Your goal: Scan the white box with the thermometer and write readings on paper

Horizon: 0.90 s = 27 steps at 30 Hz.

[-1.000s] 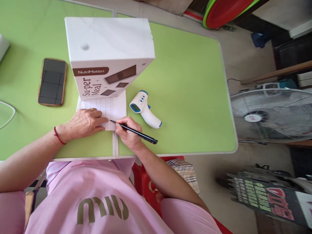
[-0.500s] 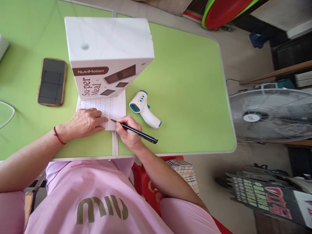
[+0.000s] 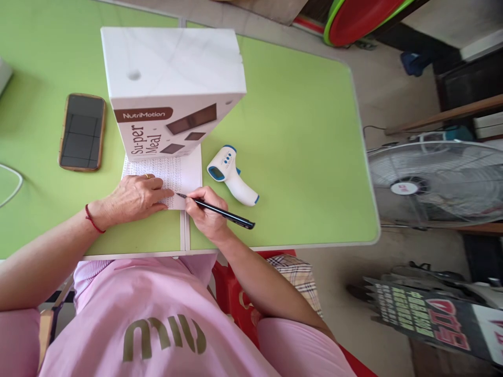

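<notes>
My right hand (image 3: 207,212) is closed around a black pen (image 3: 223,213), whose tip meets a sheet of paper (image 3: 192,175). Rows of small handwriting cover much of the sheet. Lying flat across the paper's lower left part, my left hand (image 3: 139,196) has its fingers stretched toward the pen tip and holds nothing. A tall white box (image 3: 173,63) marked NutriMotion stands just beyond the hands and hides the paper's far end. Right of the box lies a white and blue infrared thermometer (image 3: 231,175), close to my right hand.
On the green table (image 3: 298,146), a phone (image 3: 83,132) in a brown case lies left of the box. A white cable (image 3: 13,183) curves in at the left edge. Past the table's right side stands a fan (image 3: 408,186); a red stool (image 3: 231,298) is below the front edge.
The whole view has shifted very slightly. Both hands keep their places on the paper, and the pen stays at nearly the same spot.
</notes>
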Each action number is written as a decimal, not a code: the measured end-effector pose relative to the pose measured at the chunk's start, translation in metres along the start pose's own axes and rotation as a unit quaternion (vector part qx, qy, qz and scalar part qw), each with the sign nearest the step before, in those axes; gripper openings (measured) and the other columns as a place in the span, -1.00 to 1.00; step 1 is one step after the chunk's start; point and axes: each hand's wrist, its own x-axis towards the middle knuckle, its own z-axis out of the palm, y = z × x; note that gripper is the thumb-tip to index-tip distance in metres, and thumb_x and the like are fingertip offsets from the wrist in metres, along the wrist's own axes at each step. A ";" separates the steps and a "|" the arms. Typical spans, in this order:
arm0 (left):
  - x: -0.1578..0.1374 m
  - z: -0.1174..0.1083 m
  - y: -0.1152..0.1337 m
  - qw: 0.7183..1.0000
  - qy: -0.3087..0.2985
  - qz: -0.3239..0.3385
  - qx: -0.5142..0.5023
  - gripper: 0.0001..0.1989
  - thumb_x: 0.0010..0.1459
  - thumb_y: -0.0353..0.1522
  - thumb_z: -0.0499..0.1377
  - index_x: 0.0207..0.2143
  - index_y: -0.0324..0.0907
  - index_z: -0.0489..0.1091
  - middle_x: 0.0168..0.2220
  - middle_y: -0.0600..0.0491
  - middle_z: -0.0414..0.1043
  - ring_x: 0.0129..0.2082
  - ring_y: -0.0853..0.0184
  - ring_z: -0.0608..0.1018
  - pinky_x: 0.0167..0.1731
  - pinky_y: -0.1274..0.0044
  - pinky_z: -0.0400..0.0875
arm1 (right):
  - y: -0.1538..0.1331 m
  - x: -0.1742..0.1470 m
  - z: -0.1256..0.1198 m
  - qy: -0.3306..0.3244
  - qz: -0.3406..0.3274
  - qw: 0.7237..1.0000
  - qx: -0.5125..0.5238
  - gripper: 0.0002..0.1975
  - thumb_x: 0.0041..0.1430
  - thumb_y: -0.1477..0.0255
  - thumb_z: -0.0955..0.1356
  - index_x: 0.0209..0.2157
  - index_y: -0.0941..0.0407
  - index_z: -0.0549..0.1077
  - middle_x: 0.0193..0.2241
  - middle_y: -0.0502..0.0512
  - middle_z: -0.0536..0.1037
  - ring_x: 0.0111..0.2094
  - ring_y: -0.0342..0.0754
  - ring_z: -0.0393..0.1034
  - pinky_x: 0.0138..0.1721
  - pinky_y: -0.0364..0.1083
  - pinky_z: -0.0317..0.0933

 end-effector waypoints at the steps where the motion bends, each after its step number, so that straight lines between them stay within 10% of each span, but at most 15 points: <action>1: 0.000 0.000 0.000 1.000 -0.001 -0.001 0.000 -0.77 0.38 -0.23 0.21 -0.01 -0.10 0.56 -0.32 0.04 0.50 -0.40 0.25 0.54 -0.52 0.46 0.21 | 0.000 0.000 0.000 0.005 0.001 1.000 0.006 -0.91 0.18 0.49 0.35 -0.39 0.04 0.39 -0.61 -0.18 0.40 -0.64 -0.22 0.23 -0.57 -0.19 0.13; 27: 0.000 0.001 0.000 1.000 -0.012 -0.004 -0.004 -0.76 0.39 -0.22 0.18 -0.01 -0.11 0.54 -0.32 0.01 0.50 -0.39 0.25 0.52 -0.49 0.47 0.22 | 0.004 -0.003 0.001 0.000 0.045 0.999 -0.011 -0.92 0.19 0.38 0.35 -0.38 0.04 0.39 -0.61 -0.15 0.39 -0.62 -0.19 0.23 -0.55 -0.15 0.18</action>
